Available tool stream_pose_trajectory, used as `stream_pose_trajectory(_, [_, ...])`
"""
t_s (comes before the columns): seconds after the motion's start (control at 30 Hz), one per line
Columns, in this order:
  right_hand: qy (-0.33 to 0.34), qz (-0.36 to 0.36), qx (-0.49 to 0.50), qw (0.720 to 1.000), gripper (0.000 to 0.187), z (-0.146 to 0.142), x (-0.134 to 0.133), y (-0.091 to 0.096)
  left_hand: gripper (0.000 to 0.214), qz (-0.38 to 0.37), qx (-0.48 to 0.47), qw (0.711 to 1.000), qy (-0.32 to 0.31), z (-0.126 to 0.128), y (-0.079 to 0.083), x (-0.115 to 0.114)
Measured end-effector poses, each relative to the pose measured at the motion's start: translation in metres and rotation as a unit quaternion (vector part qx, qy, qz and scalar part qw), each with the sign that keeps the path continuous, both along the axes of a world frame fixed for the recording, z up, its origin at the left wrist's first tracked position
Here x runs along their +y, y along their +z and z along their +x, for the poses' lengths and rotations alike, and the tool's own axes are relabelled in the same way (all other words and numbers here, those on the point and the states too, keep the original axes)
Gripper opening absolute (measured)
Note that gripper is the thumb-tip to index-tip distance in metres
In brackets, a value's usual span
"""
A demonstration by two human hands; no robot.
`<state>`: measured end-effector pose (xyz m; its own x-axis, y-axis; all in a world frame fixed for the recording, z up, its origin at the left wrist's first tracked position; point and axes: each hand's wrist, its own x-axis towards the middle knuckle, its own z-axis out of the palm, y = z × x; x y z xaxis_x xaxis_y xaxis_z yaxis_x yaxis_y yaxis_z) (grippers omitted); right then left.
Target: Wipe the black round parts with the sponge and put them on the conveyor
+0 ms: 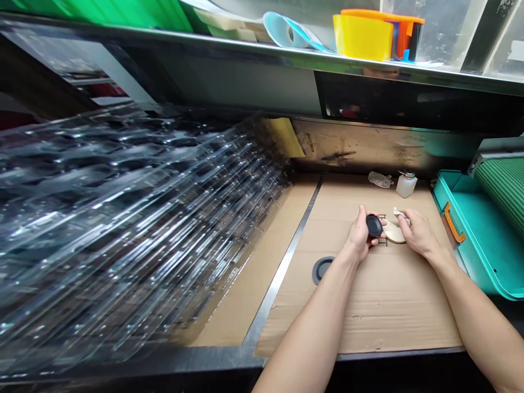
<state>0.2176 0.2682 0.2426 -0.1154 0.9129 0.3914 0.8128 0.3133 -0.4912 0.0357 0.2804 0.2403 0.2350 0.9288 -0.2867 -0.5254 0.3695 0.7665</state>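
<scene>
My left hand [361, 236] is closed around a small round black disc [374, 225], holding it just above the cardboard sheet [368, 305]. My right hand [417, 232] is closed on a small white wad, maybe cloth or tissue [400, 214], right beside the disc. A beige oval pad [393, 233] lies on the cardboard between the two hands, under the fingertips. A second black round ring-shaped part [322, 269] lies flat on the cardboard near my left forearm.
A big stack of clear plastic trays [123, 229] fills the left half. A small white bottle [406, 184] and crumpled plastic [380, 179] stand at the back. A teal bin [470, 234] is at right. A shelf above holds yellow and orange containers [362, 37].
</scene>
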Motion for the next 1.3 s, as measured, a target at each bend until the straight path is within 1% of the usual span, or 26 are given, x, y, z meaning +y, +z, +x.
stream_pose_trajectory(0.07, [0.029, -0.001, 0.052, 0.998, 0.032, -0.008, -0.005, 0.003, 0.056, 0.002, 0.022, 1.0, -0.011, 0.0, 0.0, 0.0])
stream_pose_trajectory(0.13, [0.046, -0.008, 0.069, 0.997, 0.029, -0.014, -0.009, 0.006, 0.053, 0.002, 0.023, 0.999, -0.028, 0.0, 0.001, -0.001])
stream_pose_trajectory(0.27, [0.075, -0.004, 0.057, 0.995, 0.024, -0.019, -0.014, 0.009, 0.037, 0.011, 0.025, 0.998, -0.052, 0.001, 0.002, -0.003])
stream_pose_trajectory(0.4, [0.079, 0.015, 0.032, 0.996, 0.02, -0.023, -0.014, 0.005, 0.035, 0.03, 0.102, 0.992, -0.062, 0.005, -0.005, -0.005])
stream_pose_trajectory(0.5, [0.068, 0.03, -0.015, 0.997, 0.019, -0.026, -0.016, 0.001, 0.04, 0.068, 0.181, 0.978, -0.082, 0.009, -0.014, -0.006])
stream_pose_trajectory(0.6, [0.03, 0.027, -0.094, 0.995, 0.018, -0.029, -0.019, 0.001, 0.049, 0.099, 0.257, 0.957, -0.092, 0.01, -0.019, -0.007])
stream_pose_trajectory(0.67, [0.009, 0.013, -0.149, 0.989, 0.017, -0.03, -0.02, 0.002, 0.051, 0.103, 0.297, 0.945, -0.094, 0.01, -0.019, -0.008])
stream_pose_trajectory(0.77, [-0.003, -0.007, -0.211, 0.977, 0.016, -0.03, -0.022, 0.006, 0.05, 0.104, 0.331, 0.933, -0.095, 0.011, -0.016, -0.011])
stream_pose_trajectory(0.87, [0.0, -0.006, -0.238, 0.971, 0.017, -0.032, -0.022, 0.008, 0.049, 0.11, 0.349, 0.926, -0.091, 0.012, -0.014, -0.014])
stream_pose_trajectory(1.03, [0.018, 0.018, -0.224, 0.974, 0.022, -0.035, -0.022, 0.007, 0.048, 0.134, 0.347, 0.924, -0.089, 0.012, -0.013, -0.017])
stream_pose_trajectory(1.2, [-0.009, -0.018, -0.227, 0.974, 0.018, -0.036, -0.024, 0.008, 0.045, 0.148, 0.347, 0.923, -0.072, 0.013, -0.014, -0.018])
stream_pose_trajectory(1.3, [0.0, -0.015, -0.219, 0.976, 0.021, -0.037, -0.024, 0.011, 0.044, 0.153, 0.343, 0.925, -0.065, 0.013, -0.014, -0.019])
